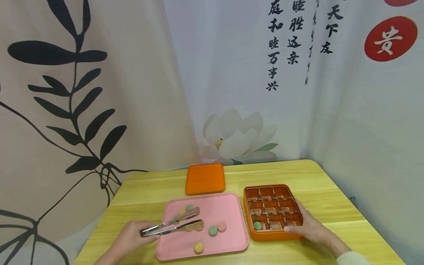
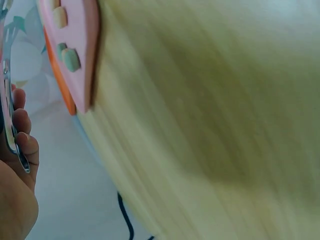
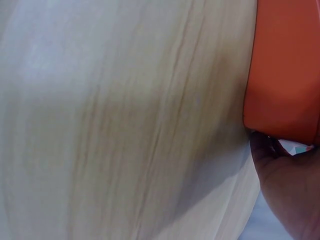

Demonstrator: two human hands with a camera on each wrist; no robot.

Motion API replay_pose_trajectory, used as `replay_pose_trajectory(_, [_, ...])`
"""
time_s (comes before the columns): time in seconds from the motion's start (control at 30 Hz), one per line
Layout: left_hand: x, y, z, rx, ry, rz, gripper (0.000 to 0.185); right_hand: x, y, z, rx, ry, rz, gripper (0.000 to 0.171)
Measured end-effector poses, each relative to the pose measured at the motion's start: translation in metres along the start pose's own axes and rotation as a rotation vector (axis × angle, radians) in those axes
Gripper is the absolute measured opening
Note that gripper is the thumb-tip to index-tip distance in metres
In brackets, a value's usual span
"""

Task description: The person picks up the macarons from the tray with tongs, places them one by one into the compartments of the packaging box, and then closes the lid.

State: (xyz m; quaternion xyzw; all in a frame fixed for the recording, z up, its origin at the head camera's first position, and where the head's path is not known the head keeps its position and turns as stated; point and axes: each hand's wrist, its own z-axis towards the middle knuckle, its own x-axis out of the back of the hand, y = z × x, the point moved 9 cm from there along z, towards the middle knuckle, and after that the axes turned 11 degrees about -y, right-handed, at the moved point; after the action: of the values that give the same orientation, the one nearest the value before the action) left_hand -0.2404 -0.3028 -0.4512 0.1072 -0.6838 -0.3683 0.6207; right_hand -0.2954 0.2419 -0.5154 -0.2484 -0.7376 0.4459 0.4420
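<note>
My left hand (image 1: 134,233) grips metal tongs (image 1: 197,225) by the closed end, with the two arms spread over the left of a pink tray (image 1: 230,209). Small round macaron-like pieces lie on the tray, among them a yellow one (image 1: 198,247), a green one (image 1: 213,230) and a pink one (image 1: 221,226); several sit partly hidden by the tongs. To the tray's right stands an orange box (image 1: 275,236) with a clear divided insert; a green piece (image 1: 257,226) sits in its front left compartment. My right hand (image 1: 309,227) holds the box's right front corner, thumb at the front.
An orange lid-like square (image 1: 205,179) lies behind the tray on the wooden table (image 1: 145,187). A printed curtain (image 1: 152,92) hangs behind the table. In the left wrist view, a dark cord (image 2: 125,217) shows beyond the table edge.
</note>
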Motion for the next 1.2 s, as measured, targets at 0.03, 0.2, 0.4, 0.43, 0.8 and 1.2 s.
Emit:
replay_pose_trajectory(0.03, [-0.001,-0.002,-0.002,0.0,-0.02,-0.007,0.023,0.0,0.0,0.0,-0.005,0.001,-0.005,0.116])
replay_pose_trajectory(0.2, [-0.009,-0.012,-0.01,0.012,-0.11,-0.042,0.02,0.0,0.0,0.0,-0.023,0.001,-0.02,0.116])
replay_pose_trajectory(0.4, [-0.015,-0.017,-0.018,-0.024,-0.18,-0.092,0.019,-0.001,0.0,0.001,-0.02,-0.002,-0.016,0.116])
replay_pose_trajectory(0.43, [-0.015,-0.017,-0.019,-0.029,-0.189,-0.101,0.018,-0.001,0.0,0.001,-0.016,-0.004,-0.006,0.116])
replay_pose_trajectory(0.8, [-0.027,-0.029,-0.022,0.034,-0.23,-0.15,0.016,-0.002,0.0,0.001,0.015,-0.008,0.028,0.115])
replay_pose_trajectory(1.2, [-0.039,-0.032,-0.018,-0.034,-0.245,-0.181,0.014,0.001,0.001,0.001,-0.014,0.01,-0.027,0.115])
